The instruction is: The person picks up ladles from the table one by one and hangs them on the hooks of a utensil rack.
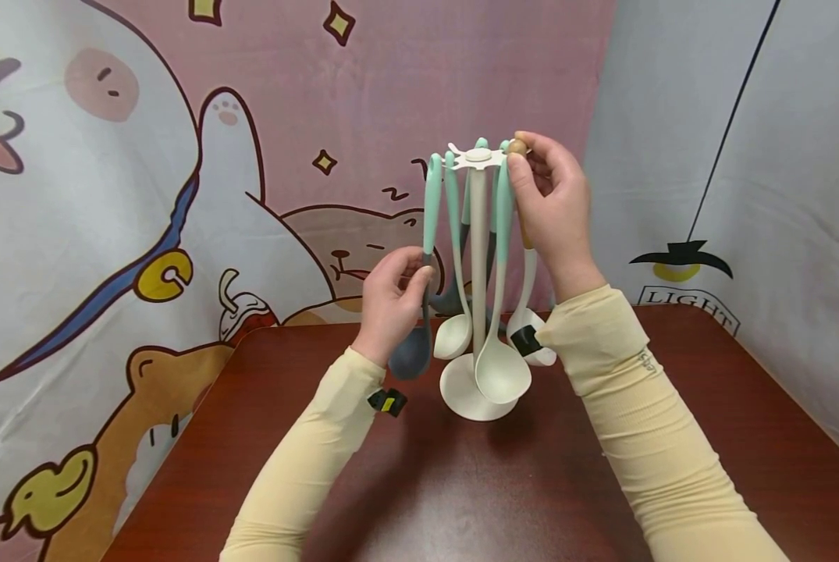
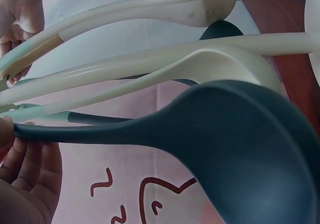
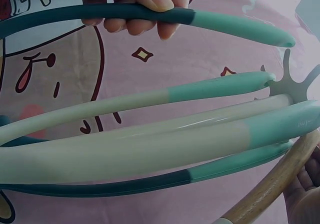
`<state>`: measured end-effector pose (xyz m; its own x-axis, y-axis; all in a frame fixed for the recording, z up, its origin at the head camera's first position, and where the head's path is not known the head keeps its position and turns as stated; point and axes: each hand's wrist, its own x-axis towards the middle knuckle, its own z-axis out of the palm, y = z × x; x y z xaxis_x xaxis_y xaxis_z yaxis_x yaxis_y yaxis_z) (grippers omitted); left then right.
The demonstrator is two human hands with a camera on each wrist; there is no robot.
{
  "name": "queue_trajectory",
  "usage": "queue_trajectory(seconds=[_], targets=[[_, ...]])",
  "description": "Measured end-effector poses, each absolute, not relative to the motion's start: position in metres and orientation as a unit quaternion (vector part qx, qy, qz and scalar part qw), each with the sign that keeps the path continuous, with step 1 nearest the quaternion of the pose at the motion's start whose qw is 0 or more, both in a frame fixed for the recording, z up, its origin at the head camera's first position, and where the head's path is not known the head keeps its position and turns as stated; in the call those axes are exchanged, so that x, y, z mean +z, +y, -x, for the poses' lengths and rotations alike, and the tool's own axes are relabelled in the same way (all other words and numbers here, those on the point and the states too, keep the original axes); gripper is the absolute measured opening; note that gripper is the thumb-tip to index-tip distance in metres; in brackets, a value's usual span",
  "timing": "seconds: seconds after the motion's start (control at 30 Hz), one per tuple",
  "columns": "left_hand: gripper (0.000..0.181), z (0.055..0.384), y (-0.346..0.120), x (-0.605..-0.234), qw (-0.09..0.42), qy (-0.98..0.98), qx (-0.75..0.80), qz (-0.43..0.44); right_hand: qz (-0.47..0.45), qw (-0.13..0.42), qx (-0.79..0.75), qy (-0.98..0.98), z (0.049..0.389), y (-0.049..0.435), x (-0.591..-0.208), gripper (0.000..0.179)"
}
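A white rotating-style utensil stand (image 1: pixel 479 257) with a hooked top holds several utensils. My left hand (image 1: pixel 393 300) pinches the dark shaft of a mint-handled ladle (image 1: pixel 410 353) at the left; its handle end is at a hook tip. In the left wrist view the dark ladle's bowl (image 2: pixel 250 139) looms close. My right hand (image 1: pixel 556 199) pinches the top of a wooden-handled utensil (image 1: pixel 527 273) at the right of the stand's top. A white ladle (image 1: pixel 503 371) hangs in front, and a white spoon (image 1: pixel 453 336) hangs between it and the dark ladle.
The stand's round white base (image 1: pixel 461 398) rests on a dark red-brown table (image 1: pixel 461 492). More dark, mint-handled utensils (image 1: pixel 449 299) hang at the back. Behind the table hangs a cartoon-printed cloth (image 1: pixel 363 94), with a pale cloth (image 1: pixel 728 156) at the right.
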<state>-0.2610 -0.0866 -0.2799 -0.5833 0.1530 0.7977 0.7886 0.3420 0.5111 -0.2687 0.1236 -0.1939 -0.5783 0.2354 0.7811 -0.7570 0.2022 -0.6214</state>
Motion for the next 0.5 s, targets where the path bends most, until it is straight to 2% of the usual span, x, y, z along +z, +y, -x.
queue_trajectory(seconds=[0.5], targets=[[0.013, 0.2592, -0.0792, -0.2804, 0.313, -0.764, -0.470, 0.310, -0.200, 0.415, 0.602, -0.652, 0.2683, 0.1229, -0.1937, 0.037]])
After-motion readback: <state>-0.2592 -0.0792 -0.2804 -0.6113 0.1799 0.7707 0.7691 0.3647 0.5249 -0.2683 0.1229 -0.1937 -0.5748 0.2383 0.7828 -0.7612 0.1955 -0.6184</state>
